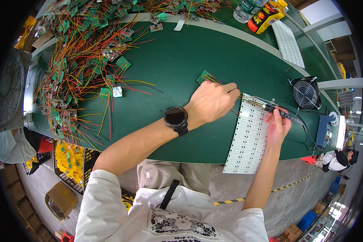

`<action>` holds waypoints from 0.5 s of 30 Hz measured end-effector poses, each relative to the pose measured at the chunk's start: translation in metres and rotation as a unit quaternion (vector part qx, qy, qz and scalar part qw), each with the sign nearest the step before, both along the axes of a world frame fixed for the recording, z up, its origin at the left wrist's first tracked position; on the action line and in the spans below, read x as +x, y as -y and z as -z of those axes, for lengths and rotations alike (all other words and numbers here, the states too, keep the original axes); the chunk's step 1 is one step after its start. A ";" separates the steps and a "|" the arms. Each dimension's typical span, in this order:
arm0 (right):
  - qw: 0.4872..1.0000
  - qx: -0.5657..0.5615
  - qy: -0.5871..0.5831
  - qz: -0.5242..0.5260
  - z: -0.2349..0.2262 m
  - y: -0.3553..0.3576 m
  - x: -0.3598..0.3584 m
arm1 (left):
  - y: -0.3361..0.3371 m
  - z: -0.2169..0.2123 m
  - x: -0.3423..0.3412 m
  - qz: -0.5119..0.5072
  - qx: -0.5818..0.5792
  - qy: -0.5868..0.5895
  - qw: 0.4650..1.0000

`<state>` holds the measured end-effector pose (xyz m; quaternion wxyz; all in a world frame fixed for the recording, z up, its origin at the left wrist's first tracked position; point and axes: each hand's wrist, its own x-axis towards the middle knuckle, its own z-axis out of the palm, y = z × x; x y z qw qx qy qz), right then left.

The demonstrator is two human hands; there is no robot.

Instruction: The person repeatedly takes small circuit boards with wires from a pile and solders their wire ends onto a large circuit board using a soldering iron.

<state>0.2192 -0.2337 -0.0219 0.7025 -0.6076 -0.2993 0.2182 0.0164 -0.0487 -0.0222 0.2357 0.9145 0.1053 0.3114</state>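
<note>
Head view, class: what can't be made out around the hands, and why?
Head view: what the left hand grips, hidden by its own fingers.
Head view: part of the wires, covered by that hand.
Head view: whether the soldering iron touches a wire, too small to tell.
Head view: part of the white panel, covered by the right hand.

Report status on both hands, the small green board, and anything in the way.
Left hand closed on wires. Right hand gripping iron over white panel. Green board just past left hand. Left hand hides part of the wires.
</note>
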 end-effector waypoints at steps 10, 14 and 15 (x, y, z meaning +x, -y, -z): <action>1.000 -0.012 0.007 -0.001 0.000 0.000 0.001 | -0.001 0.001 0.000 0.005 -0.003 0.001 1.000; 1.000 -0.016 0.010 -0.006 0.001 0.001 0.001 | -0.001 0.000 0.000 0.003 0.003 -0.004 1.000; 1.000 -0.016 0.010 -0.006 0.001 0.001 0.001 | -0.001 0.000 0.000 0.002 0.007 -0.007 1.000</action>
